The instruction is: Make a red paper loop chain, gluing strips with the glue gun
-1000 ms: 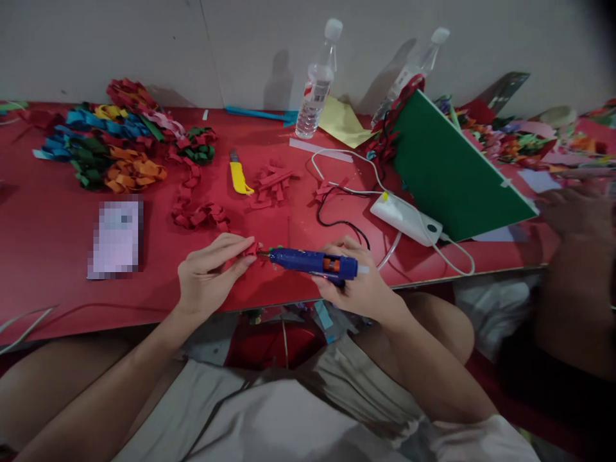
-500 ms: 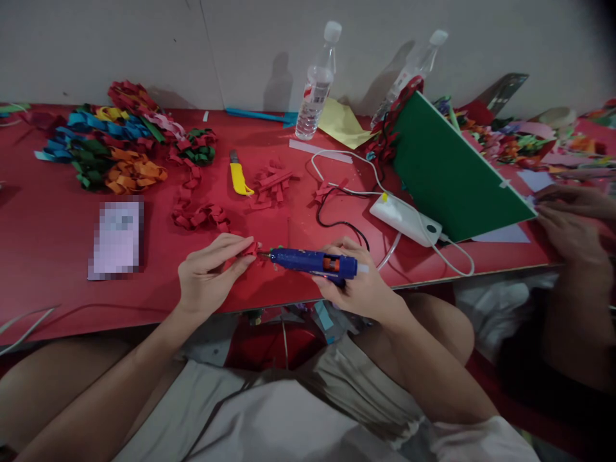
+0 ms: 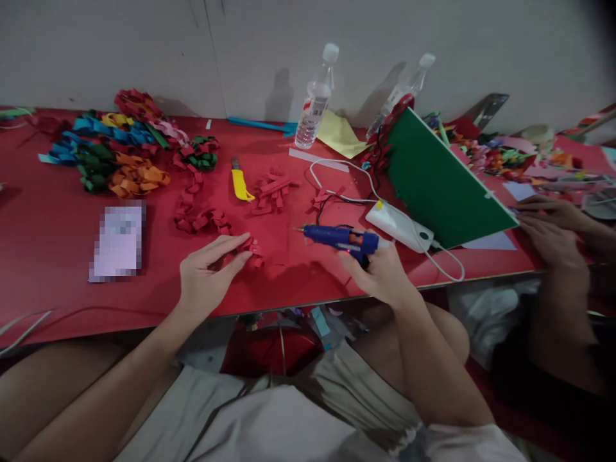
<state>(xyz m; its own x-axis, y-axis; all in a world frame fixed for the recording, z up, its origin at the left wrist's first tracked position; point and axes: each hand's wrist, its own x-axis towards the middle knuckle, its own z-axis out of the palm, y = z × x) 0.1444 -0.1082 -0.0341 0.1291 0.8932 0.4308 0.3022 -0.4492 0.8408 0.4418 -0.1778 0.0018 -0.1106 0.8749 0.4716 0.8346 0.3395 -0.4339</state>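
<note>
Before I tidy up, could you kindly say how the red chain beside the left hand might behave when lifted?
Probably floppy: the chain bends in loose curves. Likely light: it looks made of thin paper strips.

Two clear bottles show at upper centre, along with one yellow sheet. The middle of the frame has two of the wearer's hands, one left hand and one right hand, plus one blue glue gun. Left of centre, there is one yellow cutter; at left, one pixelated phone; right of centre, one green board and one white power bank. Two co-worker's hands appear at far right. The red strips overlap too much to count.
</note>
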